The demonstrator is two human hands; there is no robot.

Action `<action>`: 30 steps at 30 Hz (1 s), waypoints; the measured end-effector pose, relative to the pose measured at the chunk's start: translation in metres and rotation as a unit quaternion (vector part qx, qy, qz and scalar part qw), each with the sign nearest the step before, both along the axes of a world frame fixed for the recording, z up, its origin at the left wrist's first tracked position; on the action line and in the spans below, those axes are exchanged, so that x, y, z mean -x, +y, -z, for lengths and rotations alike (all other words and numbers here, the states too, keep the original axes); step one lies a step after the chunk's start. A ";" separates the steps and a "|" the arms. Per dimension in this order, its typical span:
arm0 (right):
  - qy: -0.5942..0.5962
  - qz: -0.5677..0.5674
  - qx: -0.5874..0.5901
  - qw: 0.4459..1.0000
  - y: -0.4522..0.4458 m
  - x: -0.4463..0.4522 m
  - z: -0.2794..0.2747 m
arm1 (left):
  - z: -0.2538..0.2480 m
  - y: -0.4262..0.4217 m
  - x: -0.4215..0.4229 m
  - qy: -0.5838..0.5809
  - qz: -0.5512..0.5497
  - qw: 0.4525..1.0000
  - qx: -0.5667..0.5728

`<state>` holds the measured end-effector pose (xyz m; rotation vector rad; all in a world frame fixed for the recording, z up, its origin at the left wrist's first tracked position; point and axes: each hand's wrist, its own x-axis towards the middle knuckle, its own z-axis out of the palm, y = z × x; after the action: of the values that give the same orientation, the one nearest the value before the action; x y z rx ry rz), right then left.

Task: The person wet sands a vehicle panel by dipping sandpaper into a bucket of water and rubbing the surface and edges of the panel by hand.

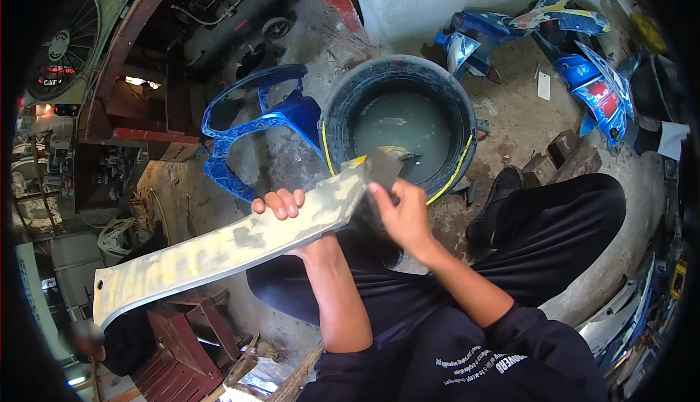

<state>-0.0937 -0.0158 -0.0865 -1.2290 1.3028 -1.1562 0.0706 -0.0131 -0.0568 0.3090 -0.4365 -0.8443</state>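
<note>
A long, curved fairing panel (240,241), patchy cream, yellow and grey, lies slantwise across my lap, with a small hole near its left end. My left hand (281,203) wraps around it from below, fingers curled over the far edge; the panel hides the palm. Pinched in my right hand (405,212) is a dark grey sheet of sandpaper (383,171), pressed against the panel's right end. Just beyond that end stands a black bucket (399,66) of murky water, a yellow band around its side. The panel's tip overlaps the bucket's near rim.
A blue plastic fairing frame (292,116) lies on the floor left of the bucket. More blue fairing pieces (594,92) rest by the wall at right, near some blocks (541,171). A red wooden stool (186,340) is at lower left. Another person (131,340) is partly visible beside it.
</note>
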 end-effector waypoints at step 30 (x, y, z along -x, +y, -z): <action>0.208 -0.049 0.022 0.977 -0.034 0.015 0.035 | 0.001 -0.001 -0.003 -0.018 0.002 1.000 0.003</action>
<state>-0.1087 -0.0501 -0.1219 -1.6085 1.5051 -0.8877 0.0734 -0.0143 -0.0574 0.3189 -0.4718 -0.8418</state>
